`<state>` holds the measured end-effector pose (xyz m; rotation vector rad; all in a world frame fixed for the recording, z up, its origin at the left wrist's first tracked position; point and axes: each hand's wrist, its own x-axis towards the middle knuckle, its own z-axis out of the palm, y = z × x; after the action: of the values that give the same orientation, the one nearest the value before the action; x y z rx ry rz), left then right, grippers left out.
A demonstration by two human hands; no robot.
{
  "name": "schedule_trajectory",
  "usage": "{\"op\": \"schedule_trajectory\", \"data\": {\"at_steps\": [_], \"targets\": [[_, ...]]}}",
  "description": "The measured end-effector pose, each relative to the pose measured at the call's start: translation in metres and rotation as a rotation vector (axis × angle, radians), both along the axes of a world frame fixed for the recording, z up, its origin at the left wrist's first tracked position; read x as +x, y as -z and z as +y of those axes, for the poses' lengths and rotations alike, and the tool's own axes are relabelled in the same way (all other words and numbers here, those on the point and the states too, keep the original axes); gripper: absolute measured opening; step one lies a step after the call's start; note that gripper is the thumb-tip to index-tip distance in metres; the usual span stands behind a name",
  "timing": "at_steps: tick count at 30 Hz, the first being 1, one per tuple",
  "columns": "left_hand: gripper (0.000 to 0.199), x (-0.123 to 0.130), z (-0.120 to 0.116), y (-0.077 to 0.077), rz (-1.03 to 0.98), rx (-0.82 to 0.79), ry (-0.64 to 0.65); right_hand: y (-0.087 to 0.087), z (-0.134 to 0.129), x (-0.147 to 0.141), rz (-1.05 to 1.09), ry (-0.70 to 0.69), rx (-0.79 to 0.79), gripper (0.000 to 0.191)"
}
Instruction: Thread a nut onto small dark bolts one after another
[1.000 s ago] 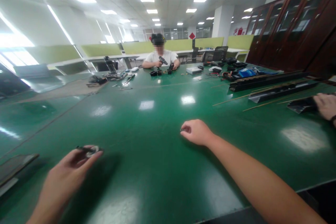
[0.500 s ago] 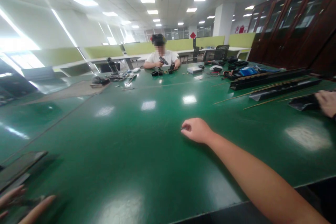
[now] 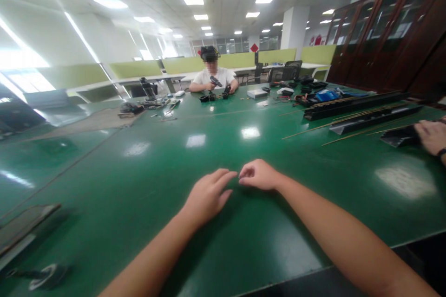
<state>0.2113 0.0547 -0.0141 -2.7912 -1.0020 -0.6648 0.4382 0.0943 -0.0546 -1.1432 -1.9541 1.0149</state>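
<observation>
Over the green tabletop (image 3: 149, 204), my right hand (image 3: 259, 175) is closed with thumb and fingertips pinched together. Whatever is between those fingertips is too small to make out. My left hand (image 3: 209, 192) reaches in from the left, its fingers stretched out and thumb apart, holding nothing that I can see. Its fingertips are right beside those of my right hand; whether they touch I cannot tell. Near the lower left corner lies a blurred dark object with a pale ring (image 3: 47, 276).
A flat brownish panel (image 3: 26, 227) lies at the left edge. Another person's hand (image 3: 432, 135) rests on a black channel (image 3: 397, 137) at right, near more black channels (image 3: 372, 118) and thin brass-coloured rods. Across the table, a person (image 3: 223, 76) holds a power drill (image 3: 216, 81).
My left hand has moved from the lower left, beside the ringed object, to my right hand at the middle. My right hand stays pinched in nearly the same place.
</observation>
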Motion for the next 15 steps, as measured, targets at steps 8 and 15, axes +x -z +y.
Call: {"op": "schedule_trajectory", "data": {"at_steps": [8, 15], "targets": [[0.016, 0.043, 0.018, 0.02, -0.029, -0.108, 0.119, -0.002, 0.002, 0.007, 0.072, -0.125, -0.068, 0.016], [0.02, -0.023, 0.008, 0.001, -0.173, -0.166, -0.129, -0.004, 0.0, 0.007, 0.008, -0.147, -0.093, 0.029]]}}
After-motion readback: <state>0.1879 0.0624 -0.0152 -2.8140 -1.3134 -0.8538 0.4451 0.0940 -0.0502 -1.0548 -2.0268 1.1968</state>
